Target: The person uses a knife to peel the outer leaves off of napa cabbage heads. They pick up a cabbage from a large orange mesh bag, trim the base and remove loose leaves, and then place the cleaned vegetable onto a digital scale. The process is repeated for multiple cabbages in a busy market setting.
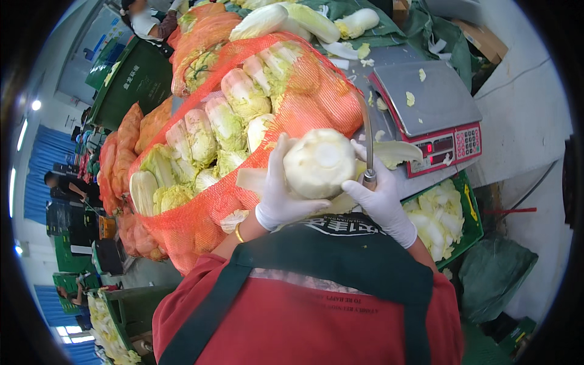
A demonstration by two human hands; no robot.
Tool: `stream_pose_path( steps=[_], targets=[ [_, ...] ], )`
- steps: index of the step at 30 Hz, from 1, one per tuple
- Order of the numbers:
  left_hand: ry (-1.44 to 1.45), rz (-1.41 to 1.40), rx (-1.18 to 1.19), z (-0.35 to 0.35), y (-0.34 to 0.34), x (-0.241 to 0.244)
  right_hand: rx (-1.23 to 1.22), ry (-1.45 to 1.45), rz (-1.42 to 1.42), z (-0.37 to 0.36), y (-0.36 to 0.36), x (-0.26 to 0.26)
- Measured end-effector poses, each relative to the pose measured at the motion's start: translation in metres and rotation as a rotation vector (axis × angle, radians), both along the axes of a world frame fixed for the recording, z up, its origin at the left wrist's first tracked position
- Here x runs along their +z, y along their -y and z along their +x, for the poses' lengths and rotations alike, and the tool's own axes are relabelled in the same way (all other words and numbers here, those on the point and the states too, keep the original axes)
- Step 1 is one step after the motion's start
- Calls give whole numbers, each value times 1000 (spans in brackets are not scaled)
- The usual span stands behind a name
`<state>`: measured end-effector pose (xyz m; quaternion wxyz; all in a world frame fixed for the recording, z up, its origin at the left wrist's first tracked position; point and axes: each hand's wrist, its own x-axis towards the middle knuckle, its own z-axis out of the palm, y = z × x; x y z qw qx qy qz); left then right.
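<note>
A napa cabbage (319, 164) is held with its cut root end facing up. My left hand (285, 187), in a white glove, grips its left side. In my right hand (378, 196), also gloved, is a knife (369, 141) with a thin curved blade pointing away from me; that hand's fingertips touch the cabbage's right side. Loose outer leaves (397, 154) stick out beside and below the cabbage. Just beyond my hands lies an opened orange mesh sack (315, 105) with several napa cabbages (223, 123) in it.
A digital scale (426, 98) with leaf scraps stands at the right. Below it is a green crate (474, 228) of leaves. More cabbages (260, 23) lie at the back. Full mesh sacks (123, 159) and a green bin (132, 82) stand left. Other people are in the far left background.
</note>
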<state>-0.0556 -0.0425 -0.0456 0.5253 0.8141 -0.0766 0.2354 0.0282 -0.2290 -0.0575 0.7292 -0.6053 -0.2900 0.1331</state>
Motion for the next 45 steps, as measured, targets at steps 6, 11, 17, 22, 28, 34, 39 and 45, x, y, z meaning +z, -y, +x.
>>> stream_pose_path(
  steps=[6,11,17,22,28,34,39,45],
  targets=[
    [-20,322,54,4,-24,15,-16,246,-220,1,-18,8],
    [-19,15,170,3,-10,-18,11,32,-164,14,-10,-10],
    [55,-410,-21,-9,25,-34,84,-363,-67,6,-18,-16],
    [-95,-376,87,12,-26,1,150,-362,-102,-11,-22,7],
    [-234,-648,-621,16,-88,72,222,-212,45,-11,-37,21],
    [-543,-479,-77,-9,-95,17,186,-559,86,-12,-72,-31],
    [-462,128,149,-15,-45,4,121,-513,-85,-21,-63,-30],
    [-522,-26,161,3,-33,-7,300,-292,-337,16,-36,-29]
  ],
)
